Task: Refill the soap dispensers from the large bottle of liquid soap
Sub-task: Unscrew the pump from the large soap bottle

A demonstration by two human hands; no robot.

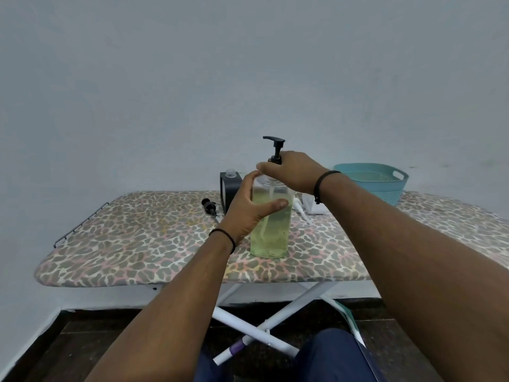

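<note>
A tall clear bottle (271,230) of pale green liquid soap stands upright on the leopard-print ironing board (143,244). My left hand (248,208) grips the bottle's upper body, thumb across its front. My right hand (289,172) holds the collar of its black pump (275,147) at the neck. Behind the left hand stands a dark dispenser (228,186) with an open clear neck. Its black pump head (209,206) lies loose on the board to the left.
A teal plastic basket (380,183) sits at the back right of the board. White objects (308,206) lie just behind the bottle, partly hidden by my right wrist. The board stands against a grey wall, on white crossed legs (261,326).
</note>
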